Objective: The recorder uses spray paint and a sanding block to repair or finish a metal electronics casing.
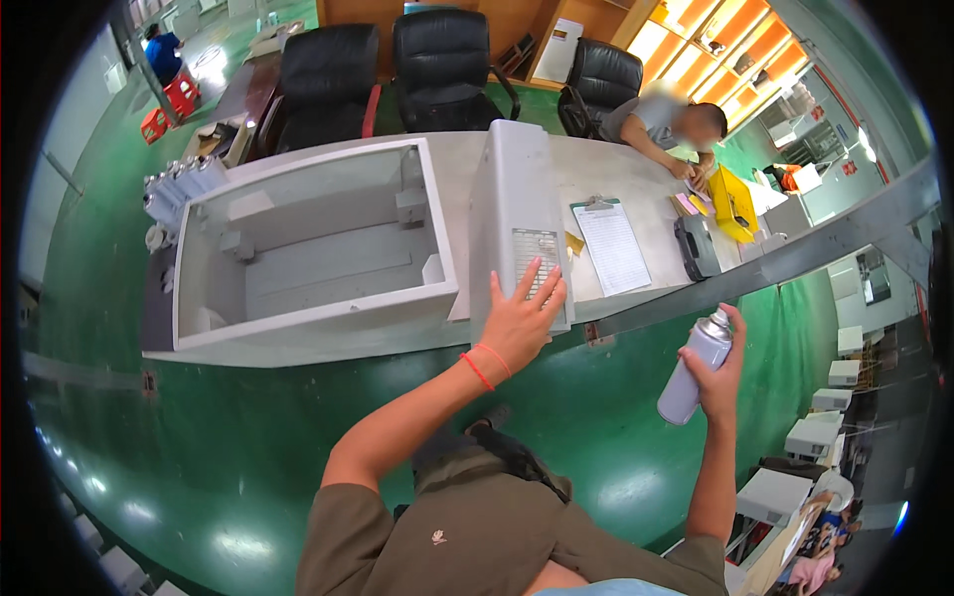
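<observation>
Even, bright light falls on the tabletop (576, 179), with soft shadow inside the box (437, 223). The shelves (730, 55) glow warm; pale glare spots the floor (278, 417). The can (693, 372) looks sharp. Lines bend toward the black picture edges (detail softens there), and a blur masks part of the seated person (646, 129).

A factory workshop, with green floor (248, 427), open grey cabinet shell (328, 268) and clustered spray cans (185, 187).

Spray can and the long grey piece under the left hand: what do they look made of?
Spray can: probably metal, smooth pale-lavender coating; its top shines like bare metal. Long grey piece: painted sheet metal or plastic; smooth, even colour leaves it open.
</observation>
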`<action>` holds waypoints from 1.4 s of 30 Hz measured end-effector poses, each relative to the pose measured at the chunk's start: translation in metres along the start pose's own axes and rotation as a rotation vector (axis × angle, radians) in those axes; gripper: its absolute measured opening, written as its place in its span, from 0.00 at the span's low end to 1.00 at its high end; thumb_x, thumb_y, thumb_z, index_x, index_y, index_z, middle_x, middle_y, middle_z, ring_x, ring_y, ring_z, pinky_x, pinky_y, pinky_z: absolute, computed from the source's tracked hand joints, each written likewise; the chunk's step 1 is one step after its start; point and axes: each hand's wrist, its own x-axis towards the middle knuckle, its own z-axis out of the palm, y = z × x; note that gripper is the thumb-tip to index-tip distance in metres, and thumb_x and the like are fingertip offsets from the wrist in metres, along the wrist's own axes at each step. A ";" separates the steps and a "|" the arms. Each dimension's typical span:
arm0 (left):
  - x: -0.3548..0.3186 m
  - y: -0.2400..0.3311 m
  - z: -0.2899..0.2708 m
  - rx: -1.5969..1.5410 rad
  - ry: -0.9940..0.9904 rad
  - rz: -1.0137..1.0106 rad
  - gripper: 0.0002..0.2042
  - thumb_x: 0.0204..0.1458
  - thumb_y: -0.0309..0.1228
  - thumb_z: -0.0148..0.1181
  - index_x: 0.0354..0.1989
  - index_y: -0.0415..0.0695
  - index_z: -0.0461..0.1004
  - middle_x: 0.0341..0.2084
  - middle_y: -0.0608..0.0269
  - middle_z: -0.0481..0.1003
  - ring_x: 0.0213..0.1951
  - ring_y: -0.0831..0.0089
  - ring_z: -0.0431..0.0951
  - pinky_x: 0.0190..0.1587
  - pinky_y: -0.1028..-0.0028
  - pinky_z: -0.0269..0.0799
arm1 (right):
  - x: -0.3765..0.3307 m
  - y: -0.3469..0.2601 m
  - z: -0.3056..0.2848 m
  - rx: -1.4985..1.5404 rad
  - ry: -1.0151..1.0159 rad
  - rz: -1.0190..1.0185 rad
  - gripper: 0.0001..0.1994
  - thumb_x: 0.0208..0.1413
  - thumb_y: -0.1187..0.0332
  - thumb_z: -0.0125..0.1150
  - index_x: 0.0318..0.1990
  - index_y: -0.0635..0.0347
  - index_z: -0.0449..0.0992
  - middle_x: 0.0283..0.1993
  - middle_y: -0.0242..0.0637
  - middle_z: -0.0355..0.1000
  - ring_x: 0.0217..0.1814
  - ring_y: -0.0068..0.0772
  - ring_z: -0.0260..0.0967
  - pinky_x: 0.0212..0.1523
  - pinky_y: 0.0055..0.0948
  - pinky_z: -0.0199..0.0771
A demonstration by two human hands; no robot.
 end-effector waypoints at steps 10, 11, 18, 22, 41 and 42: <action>0.003 -0.001 0.009 0.065 0.109 -0.001 0.39 0.52 0.39 0.80 0.73 0.51 0.67 0.80 0.64 0.64 0.84 0.54 0.56 0.67 0.19 0.66 | 0.081 -0.196 0.019 -0.401 -0.196 -0.470 0.43 0.53 0.76 0.76 0.79 0.53 0.66 0.75 0.42 0.68 0.69 0.36 0.73 0.68 0.40 0.76; 0.002 -0.001 0.009 0.052 0.116 -0.005 0.38 0.53 0.37 0.79 0.72 0.51 0.67 0.80 0.63 0.65 0.84 0.53 0.57 0.66 0.19 0.66 | 0.083 -0.214 0.018 -0.430 -0.200 -0.524 0.43 0.53 0.77 0.75 0.79 0.54 0.66 0.77 0.42 0.68 0.71 0.37 0.72 0.71 0.40 0.75; 0.003 0.000 0.013 -0.026 0.188 -0.005 0.29 0.56 0.25 0.67 0.68 0.49 0.71 0.78 0.62 0.68 0.82 0.53 0.61 0.66 0.17 0.65 | 0.076 -0.254 0.037 -0.504 -0.244 -0.617 0.42 0.51 0.82 0.71 0.77 0.56 0.67 0.77 0.41 0.69 0.75 0.39 0.71 0.76 0.41 0.69; 0.003 0.001 0.014 -0.067 0.200 -0.004 0.28 0.56 0.25 0.67 0.68 0.49 0.71 0.77 0.60 0.68 0.82 0.53 0.61 0.66 0.16 0.64 | 0.074 -0.258 0.041 -0.513 -0.237 -0.604 0.41 0.51 0.80 0.72 0.76 0.57 0.68 0.75 0.40 0.71 0.69 0.36 0.73 0.71 0.38 0.73; 0.005 0.003 0.013 -0.086 0.182 0.005 0.32 0.54 0.28 0.73 0.69 0.50 0.70 0.79 0.60 0.67 0.83 0.52 0.60 0.67 0.16 0.63 | 0.077 -0.287 0.032 -0.541 -0.230 -0.637 0.47 0.49 0.71 0.74 0.81 0.51 0.65 0.81 0.43 0.66 0.70 0.45 0.76 0.67 0.46 0.81; 0.004 -0.001 0.014 -0.073 0.184 -0.007 0.32 0.53 0.29 0.74 0.69 0.50 0.70 0.79 0.60 0.67 0.83 0.52 0.60 0.67 0.16 0.63 | 0.078 -0.285 0.037 -0.514 -0.259 -0.627 0.47 0.49 0.71 0.74 0.81 0.51 0.65 0.81 0.43 0.66 0.70 0.45 0.76 0.67 0.46 0.81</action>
